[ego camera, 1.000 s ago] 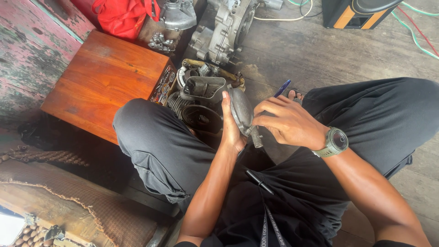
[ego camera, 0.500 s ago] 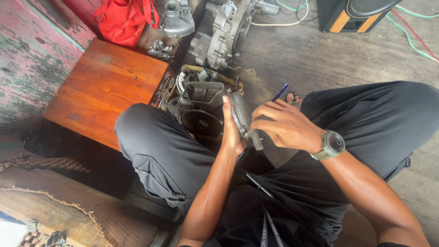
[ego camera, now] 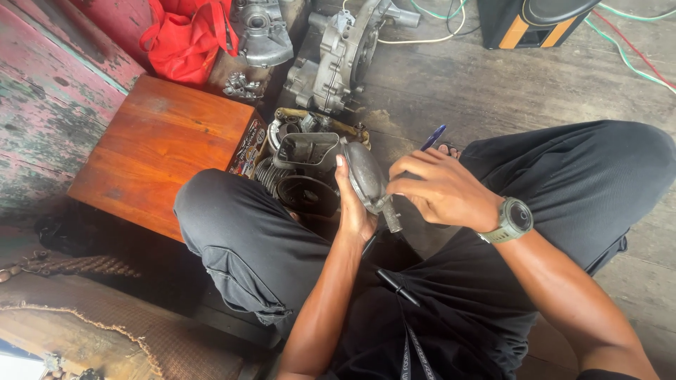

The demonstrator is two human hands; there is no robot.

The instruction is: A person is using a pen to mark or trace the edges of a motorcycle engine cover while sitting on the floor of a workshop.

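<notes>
I sit cross-legged in dark trousers on a wooden floor. My left hand (ego camera: 352,207) cups a grey oval metal engine cover (ego camera: 366,179) from behind, holding it on edge above my lap. My right hand (ego camera: 440,190), with a grey watch on its wrist, presses its fingertips against the cover's other face near a short metal stub at the bottom. Both hands grip the same part. A blue pen (ego camera: 433,137) sticks up just behind my right hand.
A box of dark engine parts (ego camera: 303,172) lies between my knees. A low wooden stool (ego camera: 158,151) stands to the left. Engine casings (ego camera: 334,60) and a red bag (ego camera: 186,42) lie farther back. A black and orange box (ego camera: 542,21) and cables sit at top right.
My hands and the metal cover stay together in nearly the same pose. The view has shifted slightly, showing more of the far floor.
</notes>
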